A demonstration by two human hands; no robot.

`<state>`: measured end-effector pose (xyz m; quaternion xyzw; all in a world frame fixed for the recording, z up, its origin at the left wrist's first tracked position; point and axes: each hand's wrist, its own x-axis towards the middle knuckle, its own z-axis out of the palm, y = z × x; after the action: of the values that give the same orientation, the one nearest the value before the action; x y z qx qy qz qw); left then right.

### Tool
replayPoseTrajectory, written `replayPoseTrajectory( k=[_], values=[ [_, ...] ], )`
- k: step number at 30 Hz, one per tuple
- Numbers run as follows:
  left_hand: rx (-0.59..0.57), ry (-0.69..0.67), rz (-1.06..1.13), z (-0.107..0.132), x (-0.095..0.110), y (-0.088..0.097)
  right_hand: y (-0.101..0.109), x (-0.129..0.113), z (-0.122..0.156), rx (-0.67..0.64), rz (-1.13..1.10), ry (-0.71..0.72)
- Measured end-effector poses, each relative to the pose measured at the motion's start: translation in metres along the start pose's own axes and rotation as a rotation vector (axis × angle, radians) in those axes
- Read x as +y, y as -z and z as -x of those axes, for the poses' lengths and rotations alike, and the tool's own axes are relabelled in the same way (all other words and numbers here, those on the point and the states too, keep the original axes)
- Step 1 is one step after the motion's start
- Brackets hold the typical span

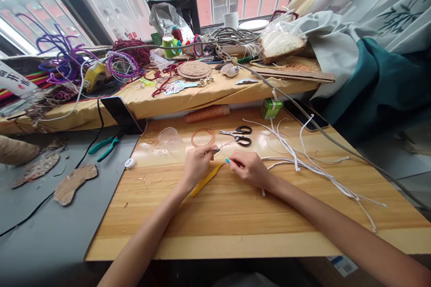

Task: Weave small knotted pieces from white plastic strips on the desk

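Note:
My left hand (pixel 197 163) rests on the wooden table (pixel 235 215) with its fingers pinched on a thin strand and a small blue-tipped piece near its fingertips. A yellow flat tool (pixel 205 180) lies under this hand, pointing toward me. My right hand (pixel 247 168) sits just right of it, fingers pinched on a tiny blue bead-like thing. A coil of copper-coloured wire (pixel 203 136) lies just beyond the hands, with black-handled scissors (pixel 239 135) to its right.
White cords (pixel 303 161) sprawl over the table's right side. A clear plastic cup (pixel 170 138), a spool of copper thread (pixel 206 113), a green box (pixel 271 107), a phone (pixel 305 114) and teal pliers (pixel 106 145) lie around. A cluttered shelf (pixel 202 94) runs behind.

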<state>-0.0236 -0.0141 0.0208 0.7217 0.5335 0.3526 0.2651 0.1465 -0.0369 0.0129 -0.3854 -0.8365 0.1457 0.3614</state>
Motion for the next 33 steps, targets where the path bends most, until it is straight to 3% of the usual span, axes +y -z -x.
replayPoseTrajectory(
  k=[4, 10, 13, 16, 19, 21, 27, 33],
  values=[
    [0.020, -0.150, -0.221, 0.003, -0.003, -0.002, -0.001, 0.001, 0.003, 0.020, 0.058, 0.154],
    [0.028, -0.536, -0.657, 0.008, -0.002, -0.005, 0.001, -0.001, 0.003, 0.073, -0.004, 0.255],
    [-0.011, -0.720, -0.713, 0.010, -0.002, -0.005, 0.003, -0.003, 0.001, 0.114, -0.101, 0.167],
    [-0.036, -0.820, -0.706, 0.010, -0.001, -0.003, 0.006, -0.002, -0.003, 0.129, -0.256, -0.076],
    [-0.031, -0.863, -0.673, 0.011, 0.000, -0.002, 0.009, 0.004, -0.007, 0.029, -0.459, -0.318],
    [-0.009, -0.897, -0.659, 0.012, 0.001, -0.001, 0.009, 0.008, -0.008, -0.042, -0.558, -0.400],
    [0.078, -0.941, -0.652, 0.014, 0.003, 0.001, 0.004, 0.009, -0.010, -0.083, -0.521, -0.465],
    [0.043, -0.992, -0.589, 0.014, 0.004, 0.000, 0.003, 0.008, -0.011, -0.152, -0.458, -0.411]
  ],
)
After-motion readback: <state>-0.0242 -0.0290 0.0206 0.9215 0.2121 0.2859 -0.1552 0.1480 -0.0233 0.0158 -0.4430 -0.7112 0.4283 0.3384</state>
